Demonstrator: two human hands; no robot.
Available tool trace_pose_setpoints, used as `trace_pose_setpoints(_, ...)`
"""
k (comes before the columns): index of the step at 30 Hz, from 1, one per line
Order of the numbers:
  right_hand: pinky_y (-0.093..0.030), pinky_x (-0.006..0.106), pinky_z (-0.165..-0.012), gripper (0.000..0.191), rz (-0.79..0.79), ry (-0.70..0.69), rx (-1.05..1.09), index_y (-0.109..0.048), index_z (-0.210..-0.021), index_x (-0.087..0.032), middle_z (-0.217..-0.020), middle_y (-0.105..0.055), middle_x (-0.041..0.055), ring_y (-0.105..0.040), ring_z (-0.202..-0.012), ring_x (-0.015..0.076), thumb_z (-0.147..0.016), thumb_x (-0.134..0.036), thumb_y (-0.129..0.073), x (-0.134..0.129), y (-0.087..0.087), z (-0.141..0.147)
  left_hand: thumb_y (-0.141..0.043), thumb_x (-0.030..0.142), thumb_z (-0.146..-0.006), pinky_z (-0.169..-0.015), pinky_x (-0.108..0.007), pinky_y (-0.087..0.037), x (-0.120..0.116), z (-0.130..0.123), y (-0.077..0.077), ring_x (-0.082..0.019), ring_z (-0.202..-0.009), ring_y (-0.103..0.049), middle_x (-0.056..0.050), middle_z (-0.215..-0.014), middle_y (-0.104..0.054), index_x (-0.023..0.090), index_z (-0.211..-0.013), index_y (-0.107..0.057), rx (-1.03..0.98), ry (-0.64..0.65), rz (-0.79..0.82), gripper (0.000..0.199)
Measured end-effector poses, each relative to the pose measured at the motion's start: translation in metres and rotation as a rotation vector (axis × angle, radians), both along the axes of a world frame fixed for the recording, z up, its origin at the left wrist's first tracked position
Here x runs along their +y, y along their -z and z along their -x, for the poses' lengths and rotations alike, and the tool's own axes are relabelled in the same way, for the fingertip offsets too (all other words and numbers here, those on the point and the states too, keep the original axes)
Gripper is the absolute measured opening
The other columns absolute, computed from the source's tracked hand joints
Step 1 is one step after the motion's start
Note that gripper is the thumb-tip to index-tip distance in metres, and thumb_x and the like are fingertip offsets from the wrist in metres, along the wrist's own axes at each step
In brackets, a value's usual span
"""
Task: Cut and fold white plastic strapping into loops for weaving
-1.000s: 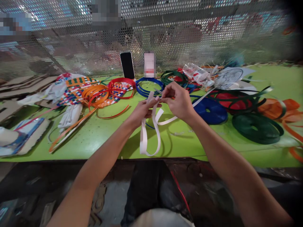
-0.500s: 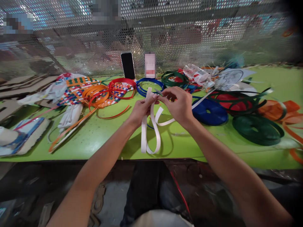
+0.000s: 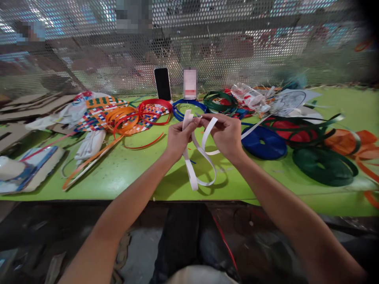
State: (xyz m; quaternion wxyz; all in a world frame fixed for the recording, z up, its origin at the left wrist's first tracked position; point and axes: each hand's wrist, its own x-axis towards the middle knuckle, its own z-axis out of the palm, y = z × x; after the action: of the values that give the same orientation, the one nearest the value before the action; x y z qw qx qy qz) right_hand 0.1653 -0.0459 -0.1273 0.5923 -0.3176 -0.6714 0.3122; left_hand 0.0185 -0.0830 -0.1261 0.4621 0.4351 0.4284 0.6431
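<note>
White strap [image 3: 192, 173] hangs in loops over the green table, its upper part pinched between the thumb and fingers of my left hand [image 3: 180, 138]. Close against it on the right, my right hand [image 3: 223, 132] has its fingers closed, with a small pointed thing showing at the fingertips, too small to name. A curled white end stands up in front of my right hand. Behind my hands lies a coil of blue strap [image 3: 189, 109].
Two phones [image 3: 162, 84] lean against the mesh. Orange [image 3: 121, 118] and red coils lie left on woven pieces. Blue [image 3: 263, 142] and green rolls [image 3: 322, 165], a plastic bottle [image 3: 248, 96] and papers sit right. The green table's [image 3: 97, 193] front edge runs before my legs.
The hanging white loops have swung to the right and opened wider. A curled white end has risen in front of my right hand. The whole view has shifted slightly.
</note>
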Motion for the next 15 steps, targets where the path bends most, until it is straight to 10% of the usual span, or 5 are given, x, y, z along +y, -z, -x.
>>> trace_pose_setpoints(15, -0.06, 0.034, -0.069, 0.02, -0.023, -0.04, -0.02, -0.086, -0.105, -0.03, -0.101, -0.076, 0.0047, -0.071, -0.091, 0.0216, -0.09, -0.038, -0.076, -0.006, -0.005, -0.001, -0.087, 0.064, -0.075, -0.046, -0.026, -0.018, -0.003, 0.003, -0.005, -0.005, -0.047, -0.027, 0.006, -0.052, -0.034, 0.018, -0.062, -0.064, 0.062, 0.022, -0.106, 0.053)
